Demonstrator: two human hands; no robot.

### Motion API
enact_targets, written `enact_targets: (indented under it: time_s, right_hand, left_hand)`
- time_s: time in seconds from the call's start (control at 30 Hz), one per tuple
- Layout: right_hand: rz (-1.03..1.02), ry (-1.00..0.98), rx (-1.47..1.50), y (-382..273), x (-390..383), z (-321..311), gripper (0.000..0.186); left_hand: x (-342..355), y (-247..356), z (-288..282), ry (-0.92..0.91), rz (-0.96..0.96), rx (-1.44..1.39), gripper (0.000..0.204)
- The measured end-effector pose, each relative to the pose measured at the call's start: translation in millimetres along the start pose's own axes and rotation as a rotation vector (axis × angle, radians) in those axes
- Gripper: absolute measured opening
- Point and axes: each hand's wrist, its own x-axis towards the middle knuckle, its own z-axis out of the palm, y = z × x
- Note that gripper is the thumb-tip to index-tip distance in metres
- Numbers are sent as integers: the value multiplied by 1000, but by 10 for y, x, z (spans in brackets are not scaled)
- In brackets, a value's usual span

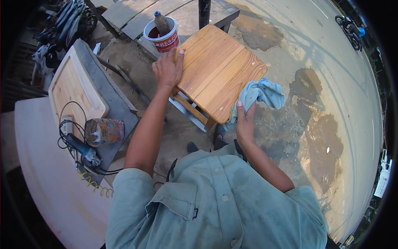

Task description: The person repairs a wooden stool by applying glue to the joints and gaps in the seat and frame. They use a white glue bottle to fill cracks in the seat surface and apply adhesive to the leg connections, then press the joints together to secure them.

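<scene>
A varnished wooden stool [217, 68] with a rounded square top is in front of me at the centre, its lower frame showing at the near left. My left hand [168, 68] grips the left edge of the top, thumb along it. My right hand [245, 120] holds a crumpled light blue cloth [261, 93] against the near right edge of the top. Just behind my left hand stands a white bucket [163, 43] with a red band and a blue-capped bottle [163, 25] inside.
A grey bench [137, 16] and dark post [204, 10] stand behind. At left are a pale panel [74, 81], power tool [83, 151], cables and plastic container [103, 133] on boards. Motorbikes [62, 29] stand upper left; a rider [360, 31] is on the road right.
</scene>
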Motion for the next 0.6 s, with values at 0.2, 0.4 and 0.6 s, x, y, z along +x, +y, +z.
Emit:
enact_targets:
  time_s: [0.2,0.4,0.6]
  right_hand:
    - [-205,-471,-294,393,-1008,-97,56]
    - [88,-867,-522,1171,-1253,-82,46]
    - [417,-446,177,659,-870,960,44]
  left_hand:
    - [-36,-147,-61,98,111,-215,52]
    - [-1227,-582,-124,177,136,-673,40]
    - [-3445,-938,589,-674,-357,-1088,64]
